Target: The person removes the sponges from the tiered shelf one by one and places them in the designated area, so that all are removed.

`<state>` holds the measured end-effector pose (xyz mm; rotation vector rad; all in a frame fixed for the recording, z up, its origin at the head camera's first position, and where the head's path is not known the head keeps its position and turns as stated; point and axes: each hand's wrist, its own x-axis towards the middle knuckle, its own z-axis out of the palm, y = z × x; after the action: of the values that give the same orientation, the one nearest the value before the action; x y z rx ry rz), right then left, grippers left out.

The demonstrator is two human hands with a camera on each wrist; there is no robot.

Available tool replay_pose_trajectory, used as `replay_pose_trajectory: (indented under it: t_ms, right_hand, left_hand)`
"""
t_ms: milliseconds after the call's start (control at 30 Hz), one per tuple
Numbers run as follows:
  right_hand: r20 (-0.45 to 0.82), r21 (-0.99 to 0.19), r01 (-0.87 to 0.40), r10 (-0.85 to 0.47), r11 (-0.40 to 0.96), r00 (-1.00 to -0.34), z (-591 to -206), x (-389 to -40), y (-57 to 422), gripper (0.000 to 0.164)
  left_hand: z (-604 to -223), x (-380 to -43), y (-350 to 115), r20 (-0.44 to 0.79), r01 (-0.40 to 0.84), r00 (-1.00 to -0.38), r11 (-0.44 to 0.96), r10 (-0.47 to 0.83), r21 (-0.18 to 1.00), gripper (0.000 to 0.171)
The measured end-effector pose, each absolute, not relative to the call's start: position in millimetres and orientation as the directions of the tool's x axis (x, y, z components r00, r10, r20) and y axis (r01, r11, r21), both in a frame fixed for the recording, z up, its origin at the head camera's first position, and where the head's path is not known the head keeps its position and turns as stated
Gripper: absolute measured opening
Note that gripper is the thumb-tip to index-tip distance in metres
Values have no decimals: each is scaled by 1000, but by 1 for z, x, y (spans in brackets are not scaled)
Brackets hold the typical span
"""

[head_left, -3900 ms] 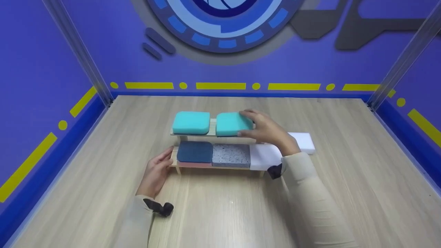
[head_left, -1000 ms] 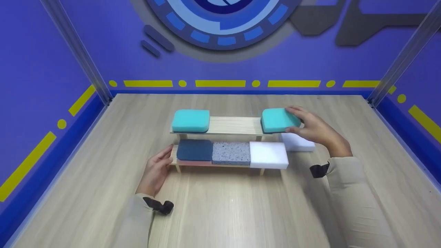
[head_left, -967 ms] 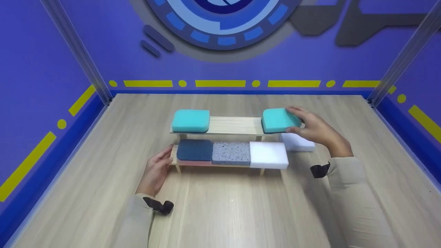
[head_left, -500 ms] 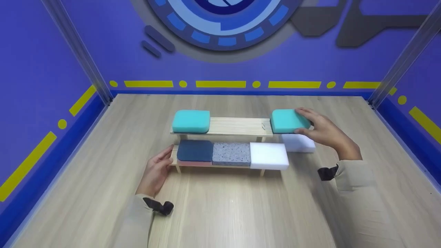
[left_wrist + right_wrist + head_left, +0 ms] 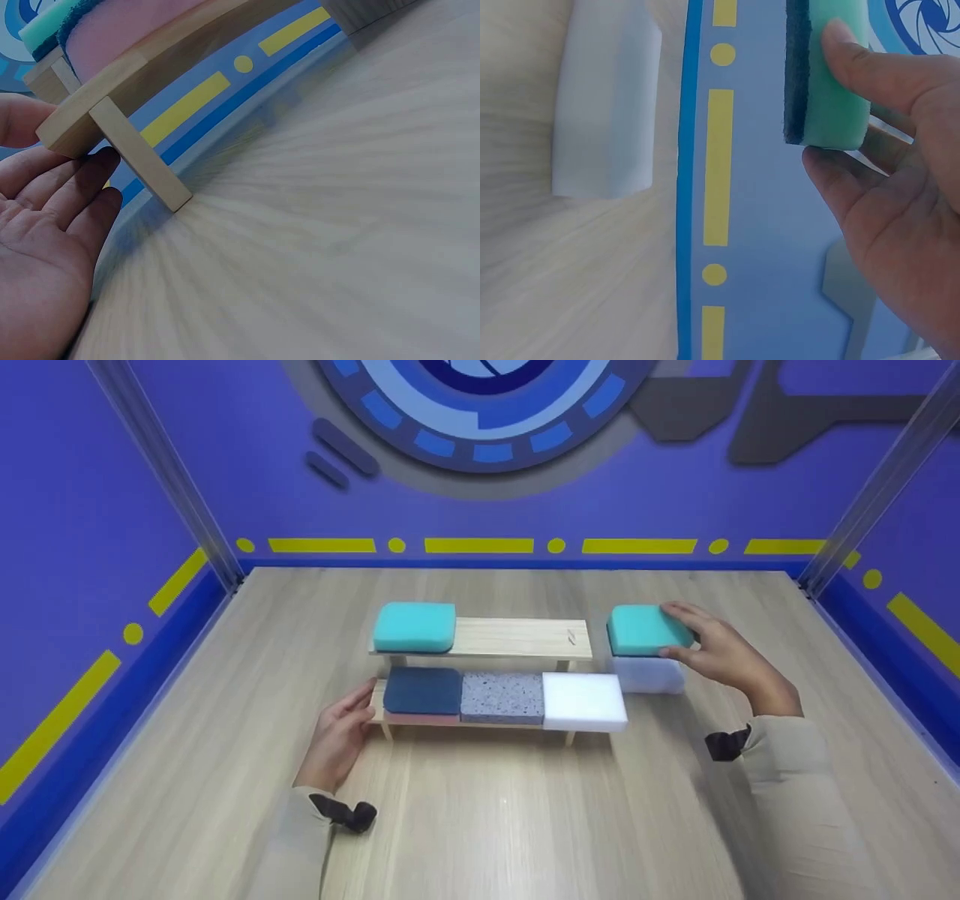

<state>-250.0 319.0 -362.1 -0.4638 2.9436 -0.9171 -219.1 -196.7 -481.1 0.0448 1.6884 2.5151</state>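
Turquoise sponge (image 5: 646, 630), dark side down, is held above the tabletop (image 5: 480, 825), right of centre and toward the back edge, just beyond the right end of the wooden rack's (image 5: 521, 637) upper tier. Its long axis seems to run parallel to the tabletop's back edge. The right hand (image 5: 726, 654), partly spread, pinches its right end. The left hand (image 5: 335, 744), well apart from it, grips the rack's lower left end, thumb above, fingers beneath.
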Motion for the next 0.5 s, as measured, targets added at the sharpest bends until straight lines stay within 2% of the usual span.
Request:
replay_pose_trajectory:
  t_ms: [267,500]
  right_hand:
    - [74,-595,-259,-269,761,-960,-372,-248,335,73]
    - [72,-576,-245,-250,780,-966,-379,-246,349,74]
  left_hand:
    - [-481,-218,-199,-22,-62,-993,-359,115,931,58]
    - [-482,-218,-197,-34,-78,-992,-374,123,924,58]
